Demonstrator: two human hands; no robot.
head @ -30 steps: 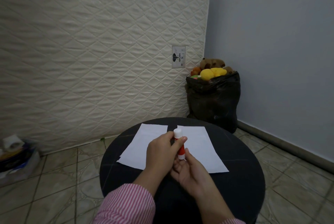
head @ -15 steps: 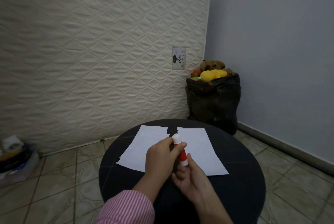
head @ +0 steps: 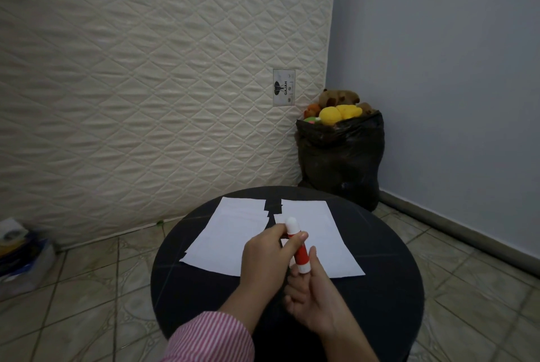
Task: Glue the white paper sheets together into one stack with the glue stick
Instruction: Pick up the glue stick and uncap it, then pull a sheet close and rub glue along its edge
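both grips, left hand (head: 264, 256) and right hand (head: 314, 294), hold the glue stick (head: 298, 247) above the paper sheets (head: 233, 233).

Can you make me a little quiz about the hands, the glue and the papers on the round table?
1. True or false: the glue stick lies flat on the black table.
2. Which hand pinches the white cap end? A) left hand B) right hand
3. Fill in: the white paper sheets lie side by side on the ____.

Key: 1 false, both hands hold it above the sheets. 2 A. 3 table.
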